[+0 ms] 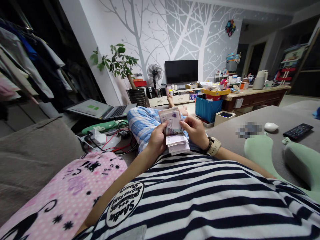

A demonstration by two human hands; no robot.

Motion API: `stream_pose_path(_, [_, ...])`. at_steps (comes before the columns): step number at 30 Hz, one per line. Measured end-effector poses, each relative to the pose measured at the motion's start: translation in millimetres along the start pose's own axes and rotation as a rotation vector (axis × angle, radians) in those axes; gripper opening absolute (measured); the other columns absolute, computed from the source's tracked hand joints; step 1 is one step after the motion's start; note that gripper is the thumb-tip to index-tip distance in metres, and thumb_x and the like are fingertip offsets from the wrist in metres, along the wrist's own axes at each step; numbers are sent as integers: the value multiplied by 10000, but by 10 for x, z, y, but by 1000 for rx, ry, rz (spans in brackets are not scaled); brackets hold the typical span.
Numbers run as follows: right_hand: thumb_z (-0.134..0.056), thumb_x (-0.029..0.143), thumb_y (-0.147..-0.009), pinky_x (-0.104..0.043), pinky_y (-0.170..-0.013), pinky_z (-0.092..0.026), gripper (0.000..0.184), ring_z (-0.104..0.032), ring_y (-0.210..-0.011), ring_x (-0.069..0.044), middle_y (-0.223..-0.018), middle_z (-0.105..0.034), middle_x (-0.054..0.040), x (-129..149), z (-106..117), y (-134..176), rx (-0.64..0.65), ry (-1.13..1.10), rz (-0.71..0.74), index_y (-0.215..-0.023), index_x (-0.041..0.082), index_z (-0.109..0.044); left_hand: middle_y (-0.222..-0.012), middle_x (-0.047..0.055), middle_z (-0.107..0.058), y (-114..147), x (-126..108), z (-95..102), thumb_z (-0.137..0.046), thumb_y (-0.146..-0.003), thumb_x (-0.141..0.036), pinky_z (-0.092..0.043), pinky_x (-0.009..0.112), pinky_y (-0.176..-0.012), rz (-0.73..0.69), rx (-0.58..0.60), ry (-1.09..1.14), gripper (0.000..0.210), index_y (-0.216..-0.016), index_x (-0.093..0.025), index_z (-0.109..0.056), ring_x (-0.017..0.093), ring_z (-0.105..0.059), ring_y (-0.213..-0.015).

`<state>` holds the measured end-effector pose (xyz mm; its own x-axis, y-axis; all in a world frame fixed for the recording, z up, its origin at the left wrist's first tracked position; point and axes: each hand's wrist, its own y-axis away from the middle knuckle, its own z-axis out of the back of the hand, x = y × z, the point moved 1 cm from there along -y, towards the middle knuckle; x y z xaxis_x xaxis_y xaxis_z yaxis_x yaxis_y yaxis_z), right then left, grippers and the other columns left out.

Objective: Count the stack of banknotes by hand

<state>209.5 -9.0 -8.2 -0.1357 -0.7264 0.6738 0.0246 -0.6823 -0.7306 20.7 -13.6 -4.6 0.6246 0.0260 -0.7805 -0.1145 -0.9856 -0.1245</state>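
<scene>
A stack of banknotes, pale with a purple portrait and the digit 5, is held upright above my lap. My left hand grips its left side, thumb on the front note. With thumb and fingertips, my right hand pinches the stack's right edge; a light watch and a dark bracelet are on that wrist. Below my hands, more notes fan downward against my striped shirt. Whether these lower notes are joined to the upper stack I cannot tell.
A laptop stands open on the left, above tangled cables and a power strip. On the grey sofa to the right lie a white mouse, a black remote and a green cushion. A pink blanket covers the left side.
</scene>
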Motion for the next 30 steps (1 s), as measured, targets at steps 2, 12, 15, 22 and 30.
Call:
stream_pose_path(2, [-875, 715, -1034, -349, -699, -432, 586, -491, -717, -189, -705, -576, 25, -7, 1, 4, 1, -5, 3, -778, 294, -557, -1346, 182, -1002, 12, -12, -20, -1007, -966, -269, -751, 571, -1275, 10, -12, -2, 417, -1352, -124, -950, 443, -961, -1334])
stream_pose_path(12, [-869, 751, -1058, -360, -708, -456, 539, -555, -727, -198, -770, -655, 7, -32, -31, 51, 15, -100, 60, -884, 271, -698, -1259, 173, -1009, -1, 3, -53, -931, -1022, -301, -762, 528, -1236, -15, -17, 18, 490, -1468, -99, -932, 411, -979, -1258])
stream_pose_path(15, [-885, 721, -1059, -361, -713, -464, 489, -572, -735, -203, -791, -682, 2, -43, -36, 54, 21, -111, 70, -941, 264, -756, -1224, 171, -1009, -11, 13, -34, -935, -976, -248, -754, 531, -1243, -14, 1, 30, 447, -1398, -103, -949, 419, -978, -1267])
stream_pose_path(22, [-894, 652, -1089, -370, -728, -492, 406, -595, -754, -218, -816, -712, -7, -74, -44, 49, 39, -106, 74, -996, 269, -798, -1175, 155, -1009, 22, -7, -36, -888, -911, -195, -756, 532, -1222, -39, -42, 3, 435, -1335, -121, -950, 425, -978, -1257])
stream_pose_path(30, [-877, 754, -1096, -368, -710, -447, 513, -523, -733, -203, -770, -636, 8, -26, -31, 50, 56, -131, 91, -961, 270, -771, -1166, 149, -1006, 66, -53, -10, -918, -899, -211, -767, 532, -1169, -91, -3, -108, 395, -1285, -135, -958, 436, -965, -1250])
